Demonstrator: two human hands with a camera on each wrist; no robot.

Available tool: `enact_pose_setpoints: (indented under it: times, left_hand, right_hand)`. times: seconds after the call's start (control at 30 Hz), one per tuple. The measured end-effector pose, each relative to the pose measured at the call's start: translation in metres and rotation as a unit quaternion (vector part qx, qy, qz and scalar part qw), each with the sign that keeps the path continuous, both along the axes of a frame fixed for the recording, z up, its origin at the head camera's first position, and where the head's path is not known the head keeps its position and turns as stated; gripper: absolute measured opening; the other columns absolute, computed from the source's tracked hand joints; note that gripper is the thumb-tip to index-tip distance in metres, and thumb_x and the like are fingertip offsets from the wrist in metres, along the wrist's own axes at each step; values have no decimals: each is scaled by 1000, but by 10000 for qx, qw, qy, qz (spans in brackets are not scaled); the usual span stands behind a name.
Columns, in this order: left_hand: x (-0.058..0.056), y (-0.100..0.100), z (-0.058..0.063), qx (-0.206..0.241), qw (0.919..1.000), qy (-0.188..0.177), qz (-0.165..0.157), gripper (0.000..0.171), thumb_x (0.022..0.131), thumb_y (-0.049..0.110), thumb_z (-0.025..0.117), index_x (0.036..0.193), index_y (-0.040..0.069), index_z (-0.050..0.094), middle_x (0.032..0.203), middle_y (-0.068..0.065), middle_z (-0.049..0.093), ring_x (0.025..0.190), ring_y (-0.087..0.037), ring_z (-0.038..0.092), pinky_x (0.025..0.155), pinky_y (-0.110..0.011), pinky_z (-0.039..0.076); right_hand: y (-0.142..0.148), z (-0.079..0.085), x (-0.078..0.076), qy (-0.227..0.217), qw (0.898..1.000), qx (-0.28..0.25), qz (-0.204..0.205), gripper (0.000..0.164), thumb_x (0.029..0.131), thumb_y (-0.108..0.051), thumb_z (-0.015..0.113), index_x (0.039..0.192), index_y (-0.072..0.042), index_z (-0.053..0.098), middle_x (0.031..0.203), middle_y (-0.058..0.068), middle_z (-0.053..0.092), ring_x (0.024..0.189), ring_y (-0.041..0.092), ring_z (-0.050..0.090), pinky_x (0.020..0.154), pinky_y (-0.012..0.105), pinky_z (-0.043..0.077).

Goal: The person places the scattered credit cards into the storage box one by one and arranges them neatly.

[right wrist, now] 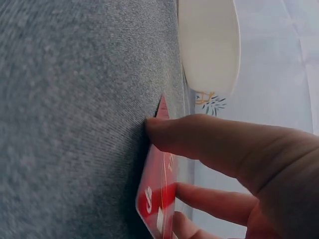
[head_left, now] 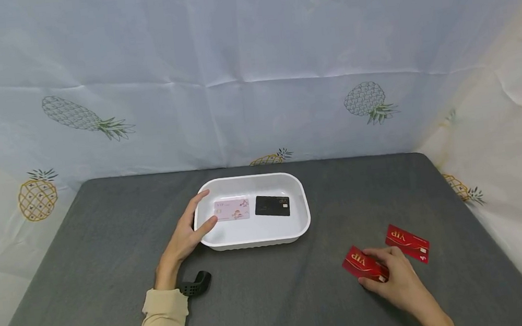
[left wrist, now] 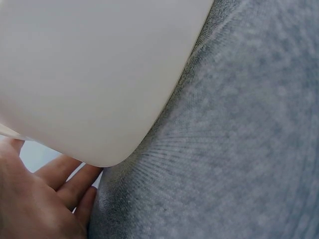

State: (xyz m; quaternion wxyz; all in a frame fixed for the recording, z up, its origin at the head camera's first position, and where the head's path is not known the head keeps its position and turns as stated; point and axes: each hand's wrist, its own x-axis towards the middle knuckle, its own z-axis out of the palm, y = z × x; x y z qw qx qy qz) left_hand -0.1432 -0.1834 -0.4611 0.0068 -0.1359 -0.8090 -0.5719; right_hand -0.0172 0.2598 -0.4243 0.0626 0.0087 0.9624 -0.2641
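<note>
A white plastic tray [head_left: 254,235] stands near the far side of the table. A pink VIP card [head_left: 233,210] and a black VIP card [head_left: 272,206] lie inside it. My left hand [head_left: 184,239] holds the tray's left end, with the thumb over the rim; in the left wrist view other fingers sit against the outside of the tray [left wrist: 89,74]. To the right, my right hand [head_left: 397,278] pinches a red VIP card [head_left: 362,262] by its edges, low over the table. Another red VIP card [head_left: 409,243] lies just beyond that hand.
Dark grey cloth covers the table [head_left: 264,294]. Behind it hangs a pale curtain [head_left: 238,123] printed with pineapples. A black wrist strap piece [head_left: 197,284] sticks out beside the left sleeve [head_left: 163,319].
</note>
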Motion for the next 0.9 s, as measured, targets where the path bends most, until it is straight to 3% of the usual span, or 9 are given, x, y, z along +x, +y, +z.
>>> enact_pose_setpoints:
  times: [0.33,0.5,0.73,0.9]
  left_hand:
    - [1,0,0,-50,10000,-21,29,70,97,19,65,159,18,33,162,-16,35,145,-34,35,117,-64,24]
    - [1,0,0,-62,10000,-48,55,69,97,19,65,159,18,34,161,-16,36,143,-33,37,116,-61,26]
    - [1,0,0,-13,10000,-21,38,69,96,18,65,158,18,35,161,-16,36,145,-34,36,116,-63,25]
    - [2,0,-1,5,10000,8,9,69,96,18,65,159,18,35,160,-17,38,143,-35,37,115,-63,26]
  right_hand:
    - [0,3,-2,-223,9997,75,19,78,72,-30,93,134,5,63,112,13,57,94,20,51,71,25,42]
    - [1,8,-3,118,9999,-11,21,72,71,-28,94,130,4,67,108,10,61,90,17,52,66,23,44]
    - [1,17,-6,692,9968,-312,269,65,70,-21,94,126,3,70,102,7,60,72,3,44,58,21,42]
    - [0,20,-10,1014,9932,-317,476,63,70,-19,94,123,4,71,103,7,61,74,1,43,59,22,42]
